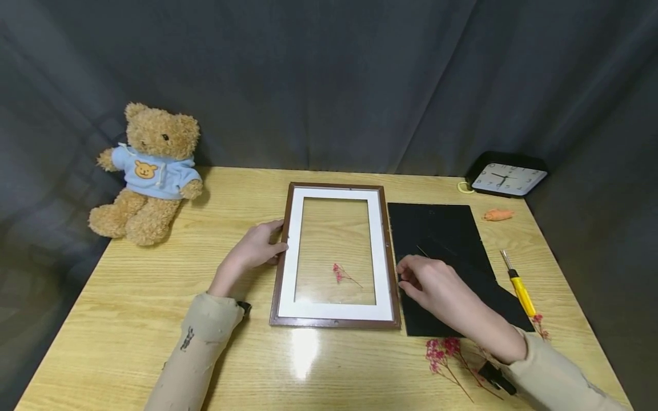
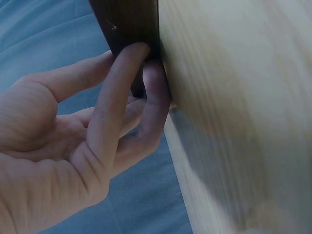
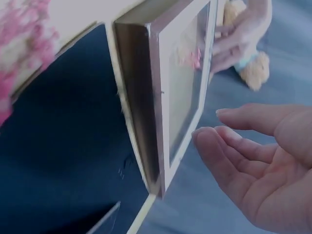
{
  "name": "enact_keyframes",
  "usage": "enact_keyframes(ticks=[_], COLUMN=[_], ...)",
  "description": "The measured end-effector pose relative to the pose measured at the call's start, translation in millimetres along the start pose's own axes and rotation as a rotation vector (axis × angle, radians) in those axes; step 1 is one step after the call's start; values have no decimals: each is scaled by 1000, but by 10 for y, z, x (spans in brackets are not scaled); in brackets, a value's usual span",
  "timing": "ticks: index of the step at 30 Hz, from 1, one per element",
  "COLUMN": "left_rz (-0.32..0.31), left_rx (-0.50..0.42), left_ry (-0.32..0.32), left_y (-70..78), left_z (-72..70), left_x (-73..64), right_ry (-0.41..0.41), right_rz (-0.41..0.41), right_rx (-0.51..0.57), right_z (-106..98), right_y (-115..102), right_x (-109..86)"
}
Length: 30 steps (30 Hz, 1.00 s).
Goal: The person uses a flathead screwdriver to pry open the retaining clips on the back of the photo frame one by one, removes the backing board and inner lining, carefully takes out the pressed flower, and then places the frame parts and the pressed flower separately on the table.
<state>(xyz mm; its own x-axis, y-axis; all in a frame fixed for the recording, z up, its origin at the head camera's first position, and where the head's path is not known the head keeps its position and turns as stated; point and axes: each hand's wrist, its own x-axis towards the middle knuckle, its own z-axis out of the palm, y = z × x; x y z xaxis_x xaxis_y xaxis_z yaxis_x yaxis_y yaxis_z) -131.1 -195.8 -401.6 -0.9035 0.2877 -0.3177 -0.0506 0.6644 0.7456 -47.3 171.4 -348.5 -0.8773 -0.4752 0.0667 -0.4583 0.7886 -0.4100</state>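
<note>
A brown picture frame (image 1: 336, 323) with a white mat lies on the table, with a small pink flower sprig (image 1: 339, 274) inside its window. My left hand (image 1: 259, 245) grips the frame's left edge. In the left wrist view the fingers (image 2: 105, 117) curl around the dark frame edge (image 2: 134, 29). Just off the right edge, my right hand (image 1: 437, 285) hovers over a black backing board (image 1: 437, 222) with its fingers loosely bent. The right wrist view has a gap between thumb and fingertips (image 3: 207, 139), with nothing held there.
More pink flower sprigs (image 1: 437, 354) lie near the front right. A yellow-handled screwdriver (image 1: 521, 294), a small orange object (image 1: 498, 214) and a black clock (image 1: 509, 177) stand or lie along the right side. A teddy bear (image 1: 154, 177) sits at the back left before a dark curtain.
</note>
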Motion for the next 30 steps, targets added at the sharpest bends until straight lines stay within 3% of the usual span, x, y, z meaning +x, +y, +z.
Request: enact_keyframes(ticks=[5, 11, 18, 26, 30], left_rz=[3, 10, 9, -5, 3], left_rx=[4, 12, 18, 31, 36], left_ry=[6, 2, 0, 7, 9], left_y=[-16, -14, 8, 16, 17], left_z=[1, 3, -9, -4, -6], left_x=[-3, 4, 6, 1, 3], right_ry=[-21, -82, -85, -144, -127], right_rz=[-86, -99, -140, -120, -144], right_rx=[2, -20, -27, -66, -75], right_z=[171, 324, 462, 584, 610], right_y=[-90, -156, -201, -240, -243], right_x=[163, 317, 444, 527, 527])
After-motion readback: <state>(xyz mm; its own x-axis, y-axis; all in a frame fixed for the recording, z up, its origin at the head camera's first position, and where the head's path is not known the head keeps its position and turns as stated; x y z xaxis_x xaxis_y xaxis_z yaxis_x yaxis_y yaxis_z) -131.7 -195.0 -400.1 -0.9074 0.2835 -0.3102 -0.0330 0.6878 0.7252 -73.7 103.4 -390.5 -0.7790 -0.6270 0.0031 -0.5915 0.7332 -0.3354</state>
